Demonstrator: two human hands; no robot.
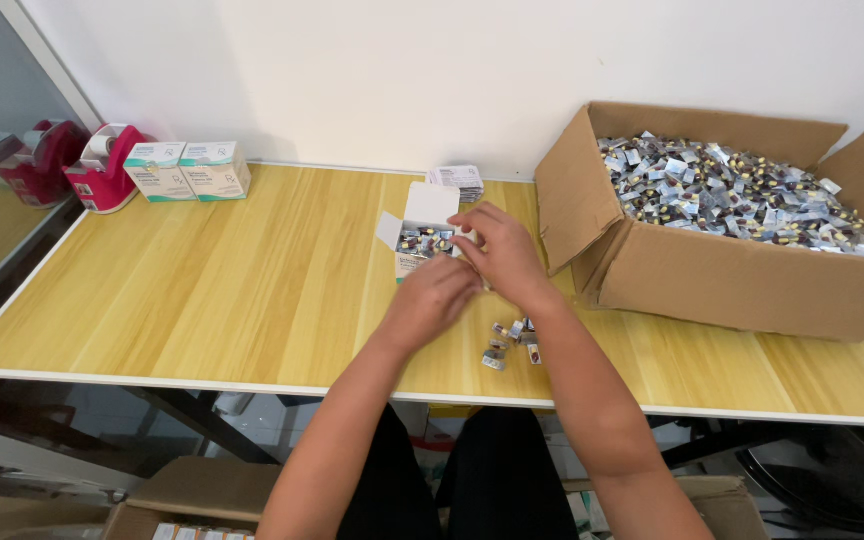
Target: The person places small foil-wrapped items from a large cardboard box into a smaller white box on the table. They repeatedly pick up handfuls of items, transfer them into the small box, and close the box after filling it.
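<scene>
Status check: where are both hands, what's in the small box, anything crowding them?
Left hand and right hand together at small open white box, blister strips inside. Loose strips lie below the hands. Big cardboard box sits close on the right.

head cam: only view I have | worn on the person's head, looking down and forward over the wooden table (202,290) toward the white wall (402,70) | close range, forearms fill the lower frame
</scene>
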